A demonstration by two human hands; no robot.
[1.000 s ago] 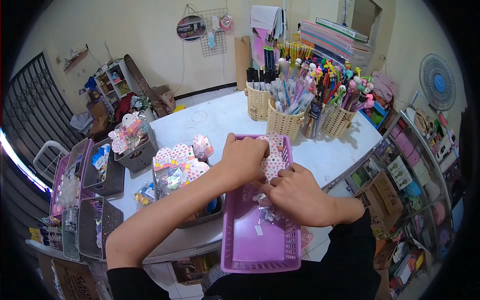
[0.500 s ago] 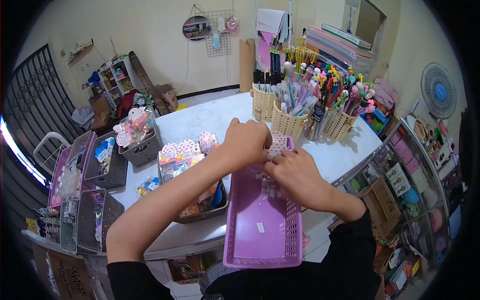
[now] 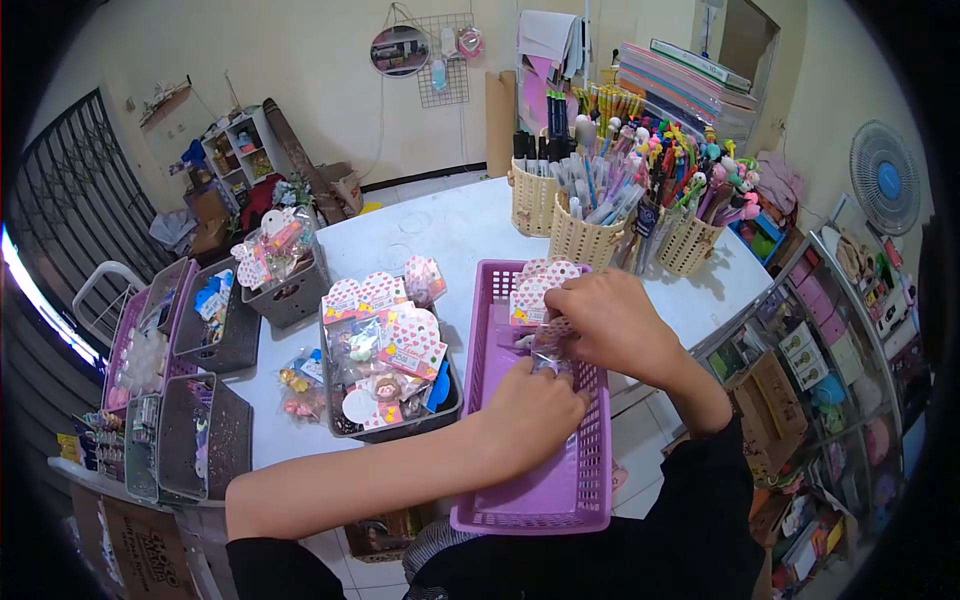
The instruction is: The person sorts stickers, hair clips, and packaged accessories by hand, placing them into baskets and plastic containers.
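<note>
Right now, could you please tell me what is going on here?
A person's left hand and right hand are close together at a clear packet in the purple basket; the exact grip is hidden. Heart-print cards are at the basket's far end. The nearest grey bin on the left holds more packets.

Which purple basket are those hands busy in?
The nearer purple basket: left hand and right hand both reach in; the far-left basket has neither.
</note>
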